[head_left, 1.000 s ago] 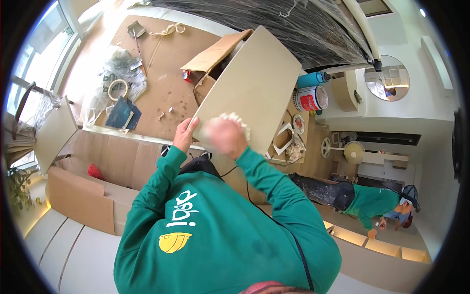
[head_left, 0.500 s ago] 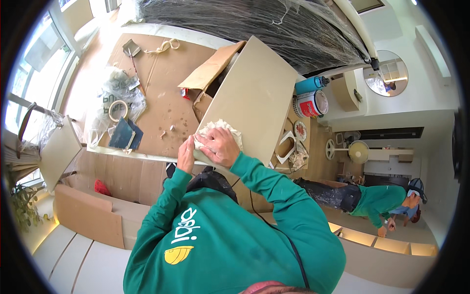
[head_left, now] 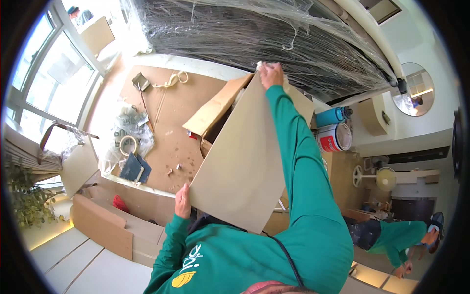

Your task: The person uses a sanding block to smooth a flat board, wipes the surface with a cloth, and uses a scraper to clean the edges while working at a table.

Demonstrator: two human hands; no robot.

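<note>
A flat beige panel point(head_left: 240, 157) lies tilted over an opened cardboard box point(head_left: 218, 110) in front of me. My left hand point(head_left: 183, 202) grips the panel's near left corner, fingers along its edge. With my right arm stretched out, my right hand point(head_left: 272, 76) is at the far corner. It is closed on a crumpled off-white cloth point(head_left: 260, 65), most of which is hidden by the hand.
Left on the cardboard-covered table point(head_left: 169, 122) lie a tape roll point(head_left: 128, 145), blue sheets point(head_left: 134, 168), a plastic bag point(head_left: 134, 125) and a scraper point(head_left: 141, 82). Right are a blue bottle point(head_left: 332, 116) and a paint bucket point(head_left: 335, 137). A co-worker point(head_left: 401, 240) bends at far right.
My right hand has moved with the cloth from the panel's near left corner to its far corner. My left hand stays at the near left corner.
</note>
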